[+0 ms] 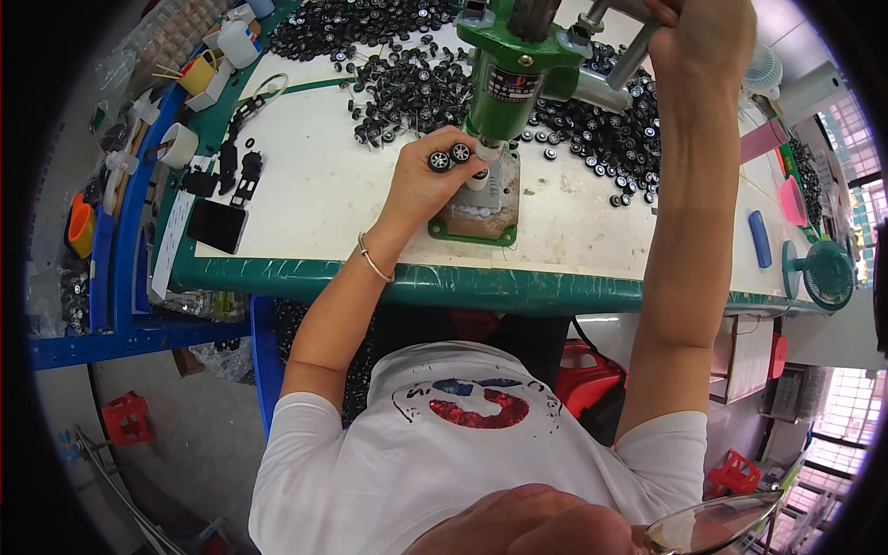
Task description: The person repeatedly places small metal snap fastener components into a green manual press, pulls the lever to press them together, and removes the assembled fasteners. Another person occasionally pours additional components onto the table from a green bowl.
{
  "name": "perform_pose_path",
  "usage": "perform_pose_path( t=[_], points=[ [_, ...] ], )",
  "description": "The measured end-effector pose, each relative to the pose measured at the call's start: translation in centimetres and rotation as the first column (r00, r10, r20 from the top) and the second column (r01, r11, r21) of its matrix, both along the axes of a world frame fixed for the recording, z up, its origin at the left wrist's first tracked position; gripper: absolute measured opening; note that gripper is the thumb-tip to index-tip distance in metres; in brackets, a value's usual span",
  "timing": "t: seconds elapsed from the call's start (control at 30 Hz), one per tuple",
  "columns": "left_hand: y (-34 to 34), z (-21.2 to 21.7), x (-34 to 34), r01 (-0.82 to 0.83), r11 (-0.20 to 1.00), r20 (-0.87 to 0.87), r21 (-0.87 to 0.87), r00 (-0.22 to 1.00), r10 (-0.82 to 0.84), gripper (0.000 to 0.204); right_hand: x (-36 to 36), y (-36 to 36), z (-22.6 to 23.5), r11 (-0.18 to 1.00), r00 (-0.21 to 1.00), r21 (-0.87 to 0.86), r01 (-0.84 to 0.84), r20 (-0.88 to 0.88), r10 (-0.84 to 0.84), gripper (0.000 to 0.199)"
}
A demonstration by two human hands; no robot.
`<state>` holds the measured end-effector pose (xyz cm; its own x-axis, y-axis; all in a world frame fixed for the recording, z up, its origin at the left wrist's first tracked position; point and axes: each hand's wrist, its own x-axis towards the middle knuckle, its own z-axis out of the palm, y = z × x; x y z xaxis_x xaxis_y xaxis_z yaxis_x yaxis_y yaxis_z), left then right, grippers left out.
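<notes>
A green hand press (504, 102) stands on the table in front of me. My left hand (416, 185) is at its ram (488, 148), fingers pinched around small black toy wheels (439, 162) with silver hubs. Another wheel (481, 174) sits directly below the ram, by my fingertips, over a metal block (483, 199) on the press base (462, 228). Whether my fingers touch that lower wheel is hard to make out. Raised at the upper right, my right hand (698, 42) is closed around the press's metal lever (634, 57); the frame's top edge cuts off part of the grip.
Heaps of black wheels (407, 88) lie behind and beside the press, some on thin axles. At the left are a dark phone (217, 226), black plastic parts (248, 176) and a tape roll (178, 145). A blue object (759, 239) and a small green fan (823, 275) sit at the right.
</notes>
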<state>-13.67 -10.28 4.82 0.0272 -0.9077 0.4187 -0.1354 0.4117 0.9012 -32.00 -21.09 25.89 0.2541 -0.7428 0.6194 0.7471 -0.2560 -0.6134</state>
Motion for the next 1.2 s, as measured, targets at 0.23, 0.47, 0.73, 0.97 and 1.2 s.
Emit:
perform_pose_path(
  t=[0.23,0.47,0.73,0.97,1.2],
  points=[
    [0.7,-0.1,0.0,-0.003,0.998,-0.047,0.055,0.999,0.005,0.014,-1.8,4.9,-0.9,0.914,0.963,-0.377,0.153,-0.149,-0.223,0.031],
    [1.1,0.0,-0.7,0.058,0.972,-0.246,0.226,0.969,0.000,0.017,0.5,7.3,-2.7,0.750,0.875,-0.470,0.464,0.113,-0.471,0.028],
    [0.5,-0.2,-0.2,0.084,0.958,-0.239,0.273,0.971,-0.017,0.024,2.9,5.9,0.1,0.844,0.838,-0.159,0.513,-0.120,-0.532,0.033],
    [-0.7,-2.0,3.5,0.004,0.935,-0.635,0.355,0.735,0.238,0.015,0.0,-3.8,-0.5,0.981,0.950,0.112,0.161,-0.287,-0.123,0.023],
    [-1.6,-3.7,7.3,-0.261,0.861,0.014,0.436,0.959,0.283,0.021,-0.4,-1.4,-5.1,0.920,0.899,0.090,0.380,-0.269,-0.345,0.035]
  ],
)
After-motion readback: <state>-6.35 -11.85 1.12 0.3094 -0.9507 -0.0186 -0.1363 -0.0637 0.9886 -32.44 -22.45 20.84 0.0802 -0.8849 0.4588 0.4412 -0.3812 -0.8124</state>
